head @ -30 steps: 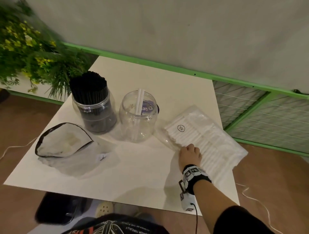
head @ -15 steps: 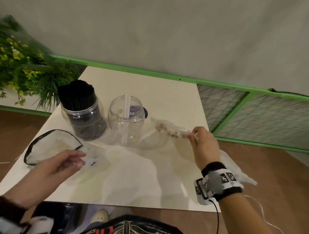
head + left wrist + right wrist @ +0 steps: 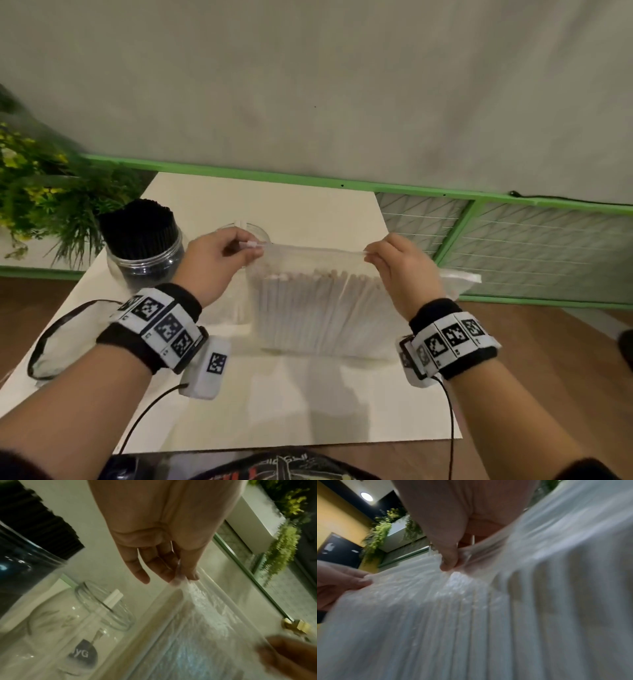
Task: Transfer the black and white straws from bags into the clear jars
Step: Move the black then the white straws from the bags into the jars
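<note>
A clear bag of white straws [image 3: 318, 308] stands upright on the white table [image 3: 308, 411], held up by both hands at its top edge. My left hand [image 3: 239, 248] pinches the bag's top left corner [image 3: 180, 580]. My right hand [image 3: 375, 255] pinches the top right corner [image 3: 453, 561]. Behind the left hand stands a clear jar [image 3: 82, 622] holding a couple of white straws [image 3: 114, 598]. A second jar [image 3: 144, 246] at the left is packed with black straws. The white straws fill the bag in the right wrist view [image 3: 488, 615].
An empty bag with a black rim [image 3: 65, 335] lies flat at the table's left. A leafy plant [image 3: 37, 195] stands beyond the left edge. A green-framed wire fence [image 3: 513, 240] runs along the back and right. Cables hang from both wristbands.
The bag lay flat under the right hand, then was lifted by its corner. Now the left hand has come in and both hands hold it upright by the top edge.
</note>
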Available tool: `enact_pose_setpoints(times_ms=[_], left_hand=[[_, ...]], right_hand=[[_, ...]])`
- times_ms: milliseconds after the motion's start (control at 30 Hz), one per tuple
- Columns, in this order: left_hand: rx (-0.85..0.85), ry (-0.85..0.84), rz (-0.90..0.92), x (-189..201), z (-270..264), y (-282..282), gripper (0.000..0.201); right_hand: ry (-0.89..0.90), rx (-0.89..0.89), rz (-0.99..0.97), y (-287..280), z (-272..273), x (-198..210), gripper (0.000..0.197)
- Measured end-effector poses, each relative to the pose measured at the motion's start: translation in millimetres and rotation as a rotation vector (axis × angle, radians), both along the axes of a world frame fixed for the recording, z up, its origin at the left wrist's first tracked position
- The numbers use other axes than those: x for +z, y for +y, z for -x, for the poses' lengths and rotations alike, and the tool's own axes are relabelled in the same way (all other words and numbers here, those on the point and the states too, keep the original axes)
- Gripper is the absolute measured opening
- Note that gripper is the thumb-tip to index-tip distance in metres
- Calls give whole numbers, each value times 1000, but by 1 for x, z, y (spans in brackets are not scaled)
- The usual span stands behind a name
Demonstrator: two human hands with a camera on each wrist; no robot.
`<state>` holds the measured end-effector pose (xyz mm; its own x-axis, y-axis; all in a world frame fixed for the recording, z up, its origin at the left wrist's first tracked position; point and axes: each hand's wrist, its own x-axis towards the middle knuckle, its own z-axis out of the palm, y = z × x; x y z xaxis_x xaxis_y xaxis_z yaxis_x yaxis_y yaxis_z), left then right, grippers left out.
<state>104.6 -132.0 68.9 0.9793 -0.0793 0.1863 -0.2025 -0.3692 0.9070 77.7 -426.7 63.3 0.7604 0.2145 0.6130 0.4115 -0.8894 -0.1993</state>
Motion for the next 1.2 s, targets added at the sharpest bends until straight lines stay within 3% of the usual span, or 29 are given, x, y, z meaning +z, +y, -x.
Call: enact_pose_setpoints(times_ms=[167, 400, 533, 733, 833, 933, 1033, 1200], left_hand=[[132, -62, 54, 8, -2, 16, 13], [156, 1, 20, 3, 0, 41, 7], [186, -21, -4, 3, 1, 45, 15], [173, -19, 61, 8, 4, 42, 13], [164, -24, 59, 8, 7, 44, 16], [200, -42, -2, 8, 9, 43, 14], [229, -69, -82, 8, 10, 37, 11], [302, -60, -39, 4, 4, 35, 20]], right_hand=[[-97, -9, -54, -4, -8, 13, 31], [-2, -100, -42, -9, -27, 2, 62], [66, -239, 25, 18, -28, 7, 41], [81, 228, -23, 137, -35, 23, 39], [152, 308, -35, 173, -40, 25, 27], [199, 302, -79, 182, -46, 21, 15], [98, 280, -2, 184, -49, 15, 5], [65, 133, 88, 145, -54, 10, 15]])
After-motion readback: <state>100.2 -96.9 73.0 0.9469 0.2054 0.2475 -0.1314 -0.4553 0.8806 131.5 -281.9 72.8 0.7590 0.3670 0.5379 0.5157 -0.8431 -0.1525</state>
